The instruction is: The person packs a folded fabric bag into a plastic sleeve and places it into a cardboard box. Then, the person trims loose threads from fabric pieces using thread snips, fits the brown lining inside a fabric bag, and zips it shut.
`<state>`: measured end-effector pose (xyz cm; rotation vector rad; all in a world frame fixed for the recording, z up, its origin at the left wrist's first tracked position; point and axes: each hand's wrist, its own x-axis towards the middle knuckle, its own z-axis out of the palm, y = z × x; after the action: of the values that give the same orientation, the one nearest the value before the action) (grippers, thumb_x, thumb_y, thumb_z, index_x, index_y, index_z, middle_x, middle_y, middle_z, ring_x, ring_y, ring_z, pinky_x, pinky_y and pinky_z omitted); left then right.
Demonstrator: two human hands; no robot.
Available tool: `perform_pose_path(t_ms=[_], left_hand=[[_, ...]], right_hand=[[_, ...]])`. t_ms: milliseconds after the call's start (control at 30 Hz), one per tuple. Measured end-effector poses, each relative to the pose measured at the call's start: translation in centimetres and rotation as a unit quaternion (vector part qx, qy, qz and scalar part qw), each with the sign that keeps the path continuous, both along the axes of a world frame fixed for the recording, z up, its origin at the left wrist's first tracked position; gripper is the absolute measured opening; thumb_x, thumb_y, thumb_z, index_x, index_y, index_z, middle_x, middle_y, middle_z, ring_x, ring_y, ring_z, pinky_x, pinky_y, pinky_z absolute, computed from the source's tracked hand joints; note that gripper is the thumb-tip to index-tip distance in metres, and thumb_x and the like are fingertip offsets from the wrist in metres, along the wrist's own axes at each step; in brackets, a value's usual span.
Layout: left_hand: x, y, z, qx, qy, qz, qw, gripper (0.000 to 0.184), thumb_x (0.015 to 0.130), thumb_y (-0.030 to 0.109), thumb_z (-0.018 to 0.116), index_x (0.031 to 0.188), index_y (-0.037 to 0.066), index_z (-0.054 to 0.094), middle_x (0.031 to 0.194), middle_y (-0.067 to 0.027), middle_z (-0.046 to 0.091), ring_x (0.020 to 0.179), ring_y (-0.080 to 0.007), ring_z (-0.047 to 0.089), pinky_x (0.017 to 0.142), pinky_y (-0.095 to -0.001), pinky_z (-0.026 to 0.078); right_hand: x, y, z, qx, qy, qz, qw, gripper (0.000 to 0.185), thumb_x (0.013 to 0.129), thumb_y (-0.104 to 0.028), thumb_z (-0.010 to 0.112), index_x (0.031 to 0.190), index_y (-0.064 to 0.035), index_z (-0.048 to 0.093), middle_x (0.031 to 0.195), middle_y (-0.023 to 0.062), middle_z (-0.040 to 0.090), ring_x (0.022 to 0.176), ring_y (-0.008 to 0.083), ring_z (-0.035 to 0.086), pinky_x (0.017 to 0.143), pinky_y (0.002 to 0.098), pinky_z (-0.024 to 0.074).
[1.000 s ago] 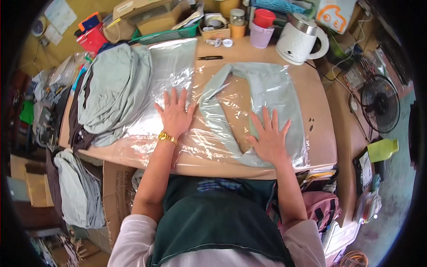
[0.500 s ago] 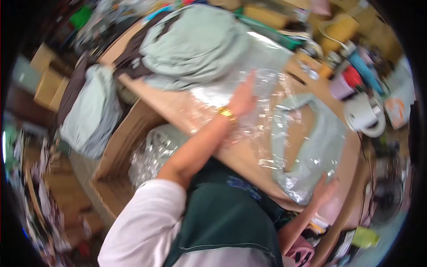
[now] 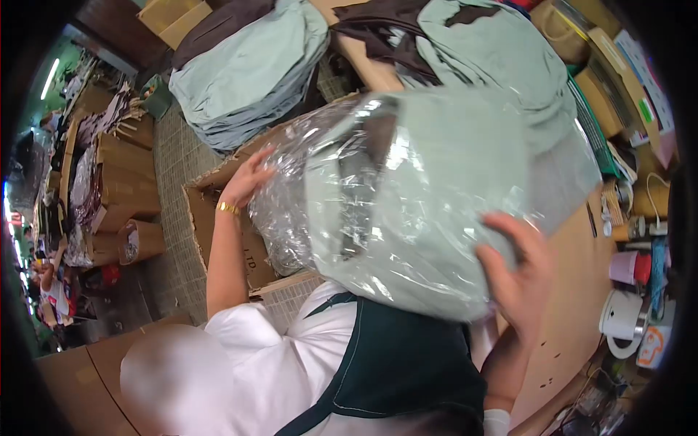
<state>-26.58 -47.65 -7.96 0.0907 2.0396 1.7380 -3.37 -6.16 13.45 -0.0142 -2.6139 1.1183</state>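
Note:
A clear plastic bag with a pale green garment [image 3: 458, 167] inside lies slanted over an open cardboard box [image 3: 207, 218], hiding much of it. My left hand [image 3: 247, 178], with a gold band at the wrist, is at the bag's left edge by the box, its fingers apart. At the bag's right edge is my right hand [image 3: 520, 269], blurred, thumb and fingers apart in a curve. Crumpled clear plastic shows between the garment and my left hand.
Folded pale green garments [image 3: 247, 73] are stacked beyond the box. More garments [image 3: 502, 51] lie on the table [image 3: 574, 291], with a flat plastic sheet beside them. A white kettle [image 3: 622, 320] and a pink cup [image 3: 623, 267] are at the right. A person [image 3: 54, 291] is far left.
The view has turned left toward the box. The bagged garment has moved off the table's right part to over the box. Both hands have moved with it, one at each side.

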Motion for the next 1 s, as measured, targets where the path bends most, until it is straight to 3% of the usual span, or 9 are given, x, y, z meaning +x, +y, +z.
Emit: perform_pose_path(t_ms=[167, 333, 400, 433, 500, 567, 733, 900, 1000], left_hand=[[3.4, -7.9, -7.6, -0.024, -0.108, 0.212, 0.971, 0.07, 0.08, 0.003, 0.072, 0.141, 0.001, 0.037, 0.079, 0.0017, 0.054, 0.061, -0.0052, 0.049, 0.053, -0.0186, 0.041], [3.7, -8.7, -15.9, 0.017, -0.122, 0.269, 0.955, 0.081, 0.077, 0.002, 0.076, 0.143, -0.002, 0.029, 0.098, -0.0122, 0.067, 0.076, -0.0143, 0.065, 0.064, -0.0252, 0.052], [3.7, -9.0, -19.9, -0.245, -0.072, 0.213, 0.943, 0.09, 0.072, 0.011, 0.082, 0.143, -0.002, 0.029, 0.107, -0.017, 0.065, 0.089, -0.0223, 0.066, 0.075, -0.0326, 0.054], [4.5, -9.3, -23.6, -0.425, 0.078, 0.198, 0.88, 0.099, 0.065, 0.02, 0.087, 0.144, 0.003, 0.029, 0.119, -0.0198, 0.06, 0.104, -0.0316, 0.062, 0.089, -0.0393, 0.051], [4.6, -6.0, -20.3, -0.553, -0.09, 0.211, 0.801, 0.099, 0.065, 0.031, 0.087, 0.145, 0.01, 0.032, 0.137, -0.0174, 0.047, 0.123, -0.0363, 0.05, 0.097, -0.0458, 0.044], [4.8, -3.7, -21.5, -0.652, -0.097, 0.286, 0.696, 0.092, 0.067, 0.036, 0.084, 0.142, 0.018, 0.036, 0.145, -0.0139, 0.037, 0.133, -0.0349, 0.039, 0.097, -0.0511, 0.043], [0.0, -0.8, -22.1, -0.563, 0.004, 0.574, 0.595, 0.074, 0.069, 0.03, 0.078, 0.132, 0.021, 0.041, 0.15, -0.0164, 0.026, 0.139, -0.0359, 0.026, 0.103, -0.062, 0.031], [-5.8, 8.5, -9.6, -0.361, 0.494, 0.332, 0.718, 0.047, 0.079, 0.011, 0.067, 0.123, 0.003, 0.053, 0.146, -0.0249, 0.033, 0.135, -0.039, 0.033, 0.11, -0.0498, 0.025], [-5.8, 21.5, 3.9, -0.142, 0.599, 0.168, 0.769, 0.032, 0.079, 0.002, 0.063, 0.111, 0.0, 0.06, 0.14, -0.0231, 0.043, 0.132, -0.0378, 0.037, 0.109, -0.0459, 0.027]], right_hand=[[-12.4, -5.1, -8.9, 0.07, -0.065, 0.119, 0.988, 0.025, 0.081, -0.002, 0.064, 0.105, -0.0008, 0.062, 0.098, 0.0182, 0.059, 0.09, 0.0383, 0.06, 0.078, 0.043, 0.0495], [-17.1, -6.6, -19.1, 0.2, -0.118, 0.131, 0.964, 0.028, 0.077, 0.003, 0.064, 0.104, -0.0006, 0.06, 0.096, 0.0188, 0.056, 0.087, 0.0386, 0.061, 0.076, 0.0449, 0.0506], [-16.4, -7.0, -20.5, 0.34, -0.214, 0.131, 0.906, 0.033, 0.074, 0.002, 0.066, 0.106, -0.0019, 0.056, 0.102, 0.0187, 0.052, 0.089, 0.0391, 0.06, 0.075, 0.0466, 0.0518], [-15.8, -7.2, -20.9, 0.349, -0.194, 0.153, 0.904, 0.036, 0.074, -0.003, 0.069, 0.106, -0.0036, 0.054, 0.106, 0.0181, 0.05, 0.089, 0.0378, 0.06, 0.074, 0.0472, 0.0521], [-14.4, -8.2, -18.7, 0.334, -0.206, 0.174, 0.903, 0.035, 0.075, -0.008, 0.071, 0.106, -0.0041, 0.055, 0.105, 0.0174, 0.051, 0.09, 0.0352, 0.06, 0.074, 0.0459, 0.0516], [-12.8, -8.6, -15.1, 0.277, -0.207, 0.206, 0.915, 0.037, 0.077, -0.015, 0.072, 0.11, -0.0067, 0.057, 0.103, 0.0138, 0.053, 0.088, 0.0333, 0.061, 0.075, 0.0443, 0.0509], [-6.4, -3.9, -7.2, 0.085, -0.007, 0.098, 0.991, 0.025, 0.077, -0.005, 0.07, 0.1, -0.0075, 0.063, 0.104, 0.0099, 0.061, 0.093, 0.0281, 0.063, 0.079, 0.0402, 0.0513], [1.8, 12.6, -8.8, 0.164, 0.049, -0.309, 0.935, 0.022, 0.08, 0.002, 0.06, 0.102, -0.0007, 0.062, 0.107, 0.0194, 0.061, 0.097, 0.0365, 0.062, 0.083, 0.0406, 0.0505], [4.9, 24.1, -13.5, 0.201, 0.029, -0.408, 0.89, 0.028, 0.086, -0.006, 0.058, 0.114, -0.003, 0.058, 0.119, 0.0187, 0.058, 0.11, 0.037, 0.057, 0.092, 0.0441, 0.0458]])
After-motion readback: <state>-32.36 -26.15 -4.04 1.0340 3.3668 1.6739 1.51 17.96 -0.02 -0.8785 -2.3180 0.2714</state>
